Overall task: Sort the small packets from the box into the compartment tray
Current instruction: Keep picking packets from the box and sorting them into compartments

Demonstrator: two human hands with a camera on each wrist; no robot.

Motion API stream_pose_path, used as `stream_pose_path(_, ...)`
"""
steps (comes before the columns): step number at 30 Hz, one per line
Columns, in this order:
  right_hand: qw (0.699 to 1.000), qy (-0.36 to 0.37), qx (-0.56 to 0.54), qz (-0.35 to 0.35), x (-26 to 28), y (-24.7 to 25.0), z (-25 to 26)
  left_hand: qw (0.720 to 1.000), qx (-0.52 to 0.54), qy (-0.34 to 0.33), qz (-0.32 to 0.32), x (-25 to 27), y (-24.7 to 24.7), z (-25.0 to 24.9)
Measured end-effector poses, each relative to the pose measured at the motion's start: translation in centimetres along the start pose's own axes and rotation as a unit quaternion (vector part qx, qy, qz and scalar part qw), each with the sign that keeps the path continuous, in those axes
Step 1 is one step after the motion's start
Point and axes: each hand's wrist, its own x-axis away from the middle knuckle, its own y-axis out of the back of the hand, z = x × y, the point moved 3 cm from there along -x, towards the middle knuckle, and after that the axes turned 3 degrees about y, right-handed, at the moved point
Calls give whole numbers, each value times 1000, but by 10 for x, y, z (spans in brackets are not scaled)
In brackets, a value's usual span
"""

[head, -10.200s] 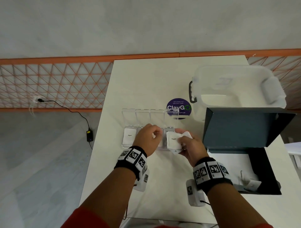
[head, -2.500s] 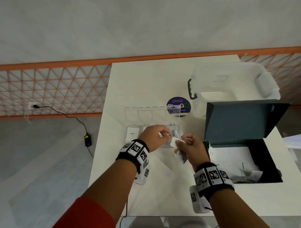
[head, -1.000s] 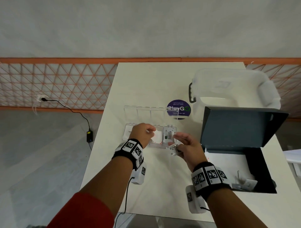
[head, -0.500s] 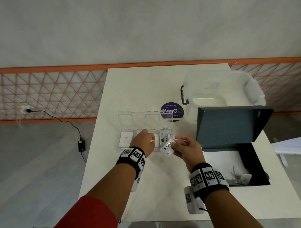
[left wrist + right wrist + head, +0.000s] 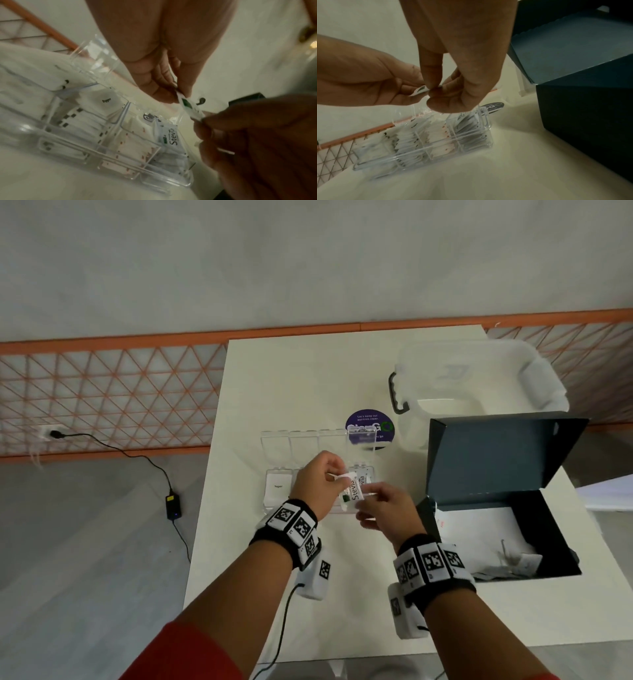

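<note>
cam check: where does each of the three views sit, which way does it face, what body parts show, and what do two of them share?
Head: on the person's head, looking forward and down at the table, compartment tray and dark box; both forearms and hands show.
Left wrist: along the left hand, down into the tray; the right hand enters lower right.
Right wrist: along the right hand toward the tray, box at right; the left hand enters from the left.
Shared: both wrist views show the Stevia packet pinched between both hands above the tray.
</note>
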Motion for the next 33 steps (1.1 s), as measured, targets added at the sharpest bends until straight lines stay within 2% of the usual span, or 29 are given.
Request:
stream_pose_path(4, 999, -5, 24, -30, -5, -1, -5, 995, -86, -52, -13, -9, -5, -5)
stream_pose_path(8, 994, -8, 68, -90, -15, 5, -9, 977, -164, -125, 61, -21, -20, -8)
stream_pose_path(11, 986, -12, 120, -117, -22, 8, -12, 965, -214, -128, 86, -29, -32, -1)
stream_pose_path(15, 960, -3, 253, -119, -27, 7, -12, 951, -270, -121, 93, -34, -43, 9)
stream_pose_path(20, 948, 17, 300, -104, -28, 7, -8, 891, -411, -175, 83, -35, -53, 8)
stream_pose_path(25, 957, 8, 280, -79, -22, 9, -4, 851, -482, -186, 88, -37, -60, 11)
stream_pose_path(28, 968, 0, 239, -70, -16, 15, -3, 862, -469, -174, 83, -39, -61, 12)
stream_pose_path(33, 981, -13, 165, -100, -5, 49, 3, 915, -359, -166, 76, -38, -52, 15)
